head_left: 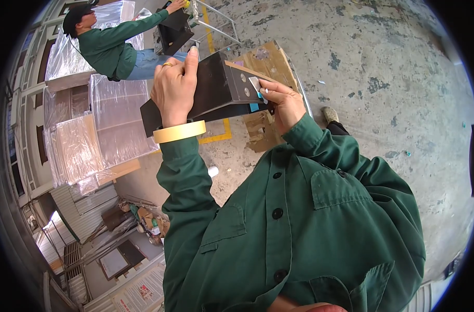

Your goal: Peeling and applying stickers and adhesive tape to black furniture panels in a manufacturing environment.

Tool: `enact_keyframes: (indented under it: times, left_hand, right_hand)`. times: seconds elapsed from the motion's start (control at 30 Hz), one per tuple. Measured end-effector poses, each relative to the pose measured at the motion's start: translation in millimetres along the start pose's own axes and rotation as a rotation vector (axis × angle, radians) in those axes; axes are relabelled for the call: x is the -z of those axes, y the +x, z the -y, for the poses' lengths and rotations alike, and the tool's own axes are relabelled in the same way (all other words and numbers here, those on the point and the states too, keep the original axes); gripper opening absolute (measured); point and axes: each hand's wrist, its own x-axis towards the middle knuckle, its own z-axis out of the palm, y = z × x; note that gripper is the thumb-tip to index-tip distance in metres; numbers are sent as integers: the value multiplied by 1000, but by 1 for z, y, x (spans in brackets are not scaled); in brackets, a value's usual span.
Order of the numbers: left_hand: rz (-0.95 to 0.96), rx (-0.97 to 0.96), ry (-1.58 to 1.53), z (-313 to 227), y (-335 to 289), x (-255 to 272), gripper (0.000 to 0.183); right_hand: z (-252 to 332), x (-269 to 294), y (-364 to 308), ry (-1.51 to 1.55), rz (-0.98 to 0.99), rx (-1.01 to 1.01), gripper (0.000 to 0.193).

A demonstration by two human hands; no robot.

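So my right grip (287,105) is pinched on a little white strip (255,84), thumb and index pressed together on it, right up against the end face of the black box (212,86). There are round spots on that face, and a blue patch (254,107) just below where I'm pinching.

My left grip (175,92) is over on the left part of the box, back of the hand facing up, thumb sticking out along it. The fingertips curl out of sight, so honestly can't tell how tight it's closed. Got a pale yellow tape roll (179,132) around that wrist, like a bracelet.

The box sits tilted in front of my chest, with worn cardboard (272,60) beyond it. Up at the left there's a co-worker (112,44), arm stretched out over another dark piece (174,32).
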Motion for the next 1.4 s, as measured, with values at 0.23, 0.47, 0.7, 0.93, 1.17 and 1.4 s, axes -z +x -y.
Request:
enact_keyframes:
  times: [0.23,0.47,0.7,0.93,1.17,1.4]
  left_hand:
    - [-7,-1,11,-1,0,1,57]
    - [-3,12,20,-1,0,0,57]
    - [-31,0,-2,1,6,-1,57]
    - [1,-19,-28,5,6,-2,54]
    - [-113,-47,-21,12,8,-7,47]
    - [-117,-30,-23,9,5,-5,43]
  right_hand:
    - [3,-4,-3,10,-38,-15,23]
    - [8,-14,-10,48,-72,-40,22]
    - [16,-23,-24,13,62,-17,19]
    - [51,36,-6,-34,73,-23,17]
    - [53,70,10,-272,104,59,26]
    - [31,67,8,-449,248,-91,24]
